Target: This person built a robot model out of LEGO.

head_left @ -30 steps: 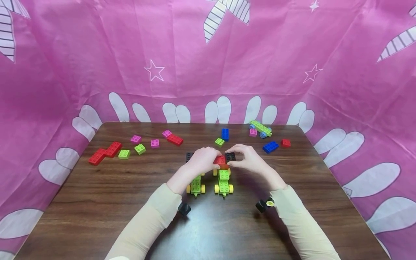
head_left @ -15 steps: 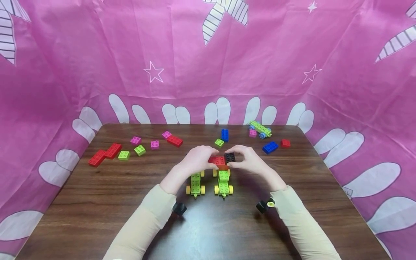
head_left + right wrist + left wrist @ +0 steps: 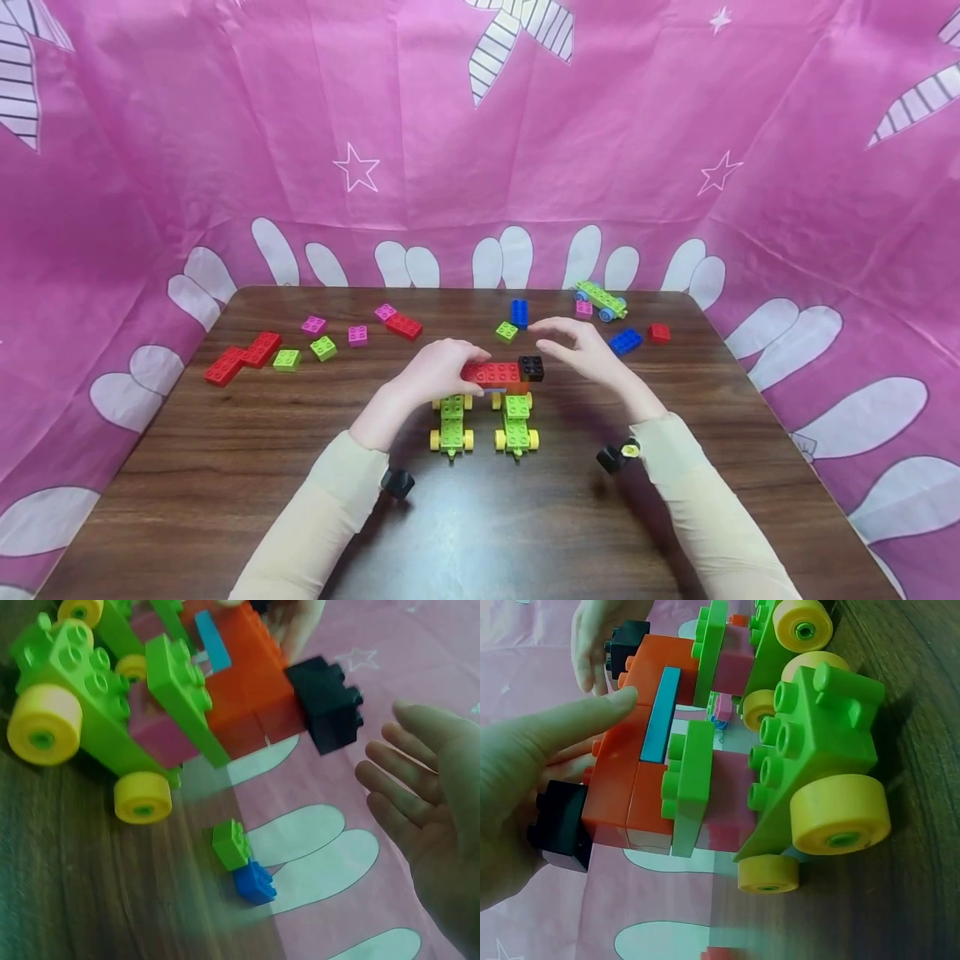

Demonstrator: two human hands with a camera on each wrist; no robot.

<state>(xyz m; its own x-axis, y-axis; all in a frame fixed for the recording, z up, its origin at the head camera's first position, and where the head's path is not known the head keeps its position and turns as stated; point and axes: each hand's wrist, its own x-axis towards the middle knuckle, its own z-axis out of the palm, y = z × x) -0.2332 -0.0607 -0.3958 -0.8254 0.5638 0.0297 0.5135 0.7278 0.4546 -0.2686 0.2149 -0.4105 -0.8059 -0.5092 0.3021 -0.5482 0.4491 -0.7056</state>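
Two green wheeled bases, a left one point(image 3: 452, 429) and a right one point(image 3: 516, 431), stand side by side on yellow wheels. Pink bricks point(image 3: 731, 780) and green bricks point(image 3: 694, 772) rise from them and carry a row of red bricks point(image 3: 504, 372) that spans both. A thin blue strip point(image 3: 661, 712) shows on the near side of the row. One black brick point(image 3: 531, 368) tops the right end, another black brick point(image 3: 562, 825) the left end. My left hand point(image 3: 441, 372) grips the red row, thumb on the near face. My right hand point(image 3: 581, 354) is off to the right, fingers apart from the black brick.
Loose red point(image 3: 225, 366), lime point(image 3: 287, 360) and pink bricks point(image 3: 357, 336) lie at the back left. Blue bricks point(image 3: 625, 341), a small red brick point(image 3: 660, 333) and another green wheeled base point(image 3: 602, 298) are at the back right. A pink cloth point(image 3: 637, 167) hangs behind the table.
My left hand has slid left along the red row, uncovering more of it. My right hand has let go of the black brick and drawn away up and right.
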